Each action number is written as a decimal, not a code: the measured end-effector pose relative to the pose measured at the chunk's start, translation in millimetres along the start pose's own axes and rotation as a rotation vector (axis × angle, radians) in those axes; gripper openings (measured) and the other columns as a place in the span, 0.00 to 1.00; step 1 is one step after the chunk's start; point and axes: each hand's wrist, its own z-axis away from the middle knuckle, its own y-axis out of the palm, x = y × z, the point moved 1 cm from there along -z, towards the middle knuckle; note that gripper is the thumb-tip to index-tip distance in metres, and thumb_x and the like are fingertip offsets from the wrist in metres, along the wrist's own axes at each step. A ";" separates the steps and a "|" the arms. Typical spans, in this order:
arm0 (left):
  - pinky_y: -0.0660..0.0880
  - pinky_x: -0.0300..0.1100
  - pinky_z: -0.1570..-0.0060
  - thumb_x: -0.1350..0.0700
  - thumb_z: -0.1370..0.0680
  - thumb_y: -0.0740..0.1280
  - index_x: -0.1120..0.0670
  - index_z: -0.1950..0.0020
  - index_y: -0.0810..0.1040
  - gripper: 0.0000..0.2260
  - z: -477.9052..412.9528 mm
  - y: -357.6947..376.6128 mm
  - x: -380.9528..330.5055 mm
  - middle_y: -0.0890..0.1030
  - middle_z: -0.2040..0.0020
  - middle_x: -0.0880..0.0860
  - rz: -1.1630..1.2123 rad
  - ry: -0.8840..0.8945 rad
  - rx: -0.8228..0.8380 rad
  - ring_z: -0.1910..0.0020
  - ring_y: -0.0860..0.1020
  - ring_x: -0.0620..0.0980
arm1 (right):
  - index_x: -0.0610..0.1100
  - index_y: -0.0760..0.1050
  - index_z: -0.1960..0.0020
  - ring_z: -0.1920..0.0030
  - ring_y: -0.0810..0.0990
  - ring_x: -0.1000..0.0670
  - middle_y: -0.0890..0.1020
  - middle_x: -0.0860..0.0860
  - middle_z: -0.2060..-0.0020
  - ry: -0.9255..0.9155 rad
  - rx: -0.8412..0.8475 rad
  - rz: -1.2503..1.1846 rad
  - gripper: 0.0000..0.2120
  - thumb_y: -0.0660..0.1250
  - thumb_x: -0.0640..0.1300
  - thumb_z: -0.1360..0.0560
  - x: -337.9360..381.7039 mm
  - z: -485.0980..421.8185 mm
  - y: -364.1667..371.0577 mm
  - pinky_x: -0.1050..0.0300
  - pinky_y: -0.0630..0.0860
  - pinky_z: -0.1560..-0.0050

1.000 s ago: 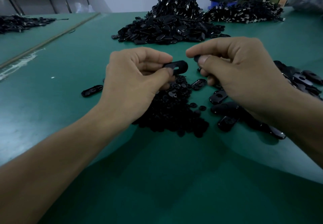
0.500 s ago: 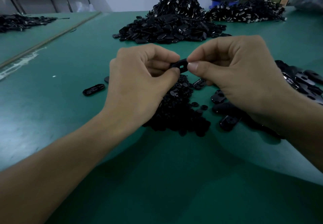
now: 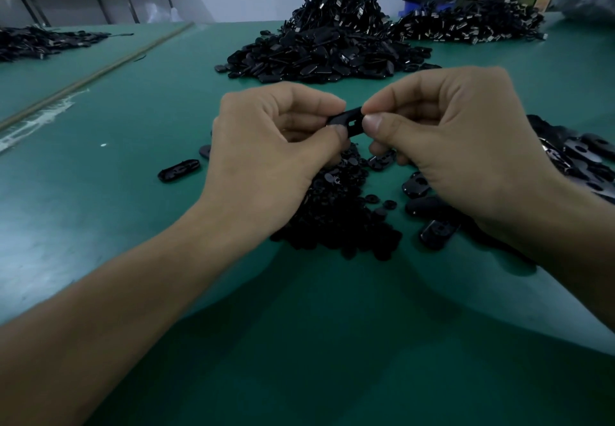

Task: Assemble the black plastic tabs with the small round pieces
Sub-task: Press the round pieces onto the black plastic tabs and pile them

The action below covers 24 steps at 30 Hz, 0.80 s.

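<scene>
A black plastic tab (image 3: 347, 120) with a small slot is held above the green table between both hands. My left hand (image 3: 269, 156) pinches its left end with thumb and forefinger. My right hand (image 3: 456, 146) pinches its right end; the small round piece it held is hidden under the fingertips. Below the hands lies a heap of small round pieces (image 3: 336, 219). Loose tabs (image 3: 436, 231) lie under my right wrist.
A single tab (image 3: 178, 170) lies left of my left hand. A big pile of tabs (image 3: 319, 56) sits further back, cable bundles (image 3: 466, 24) behind it to the right. More tabs (image 3: 579, 156) spread at the right edge. The green table (image 3: 100, 226) extends left.
My right hand, which held a small round piece apart from the tab, has moved left and closed onto the tab's right end. Both hands have risen slightly together.
</scene>
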 end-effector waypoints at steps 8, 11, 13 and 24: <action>0.83 0.44 0.54 0.63 0.28 0.75 0.47 0.56 0.83 0.10 2.0 1.1 -2.5 0.86 0.62 0.47 -0.072 0.066 -0.002 0.60 0.85 0.45 | 0.51 0.81 0.59 0.66 0.85 0.56 0.85 0.53 0.67 -0.029 0.023 0.038 0.09 0.73 0.38 0.26 6.0 3.0 0.5 0.61 0.82 0.63; 0.83 0.41 0.55 0.64 0.27 0.75 0.47 0.55 0.83 0.12 2.7 1.3 -3.2 0.86 0.62 0.46 -0.091 0.080 0.007 0.61 0.85 0.43 | 0.51 0.81 0.59 0.67 0.85 0.55 0.85 0.52 0.68 -0.033 0.021 0.042 0.10 0.73 0.37 0.26 6.5 3.3 0.9 0.61 0.81 0.63; 0.82 0.39 0.55 0.65 0.27 0.75 0.46 0.55 0.83 0.12 3.4 2.0 -3.8 0.86 0.61 0.45 -0.096 0.087 0.016 0.60 0.85 0.42 | 0.51 0.81 0.60 0.67 0.85 0.56 0.85 0.52 0.68 -0.038 0.010 0.047 0.10 0.73 0.37 0.26 6.2 3.3 1.2 0.62 0.81 0.64; 0.80 0.35 0.53 0.65 0.25 0.74 0.48 0.50 0.83 0.12 7.2 7.7 -8.2 0.85 0.57 0.43 -0.168 0.125 0.033 0.58 0.84 0.38 | 0.52 0.80 0.60 0.67 0.84 0.58 0.84 0.55 0.69 -0.087 -0.030 0.126 0.10 0.73 0.37 0.26 4.9 5.3 2.1 0.59 0.83 0.62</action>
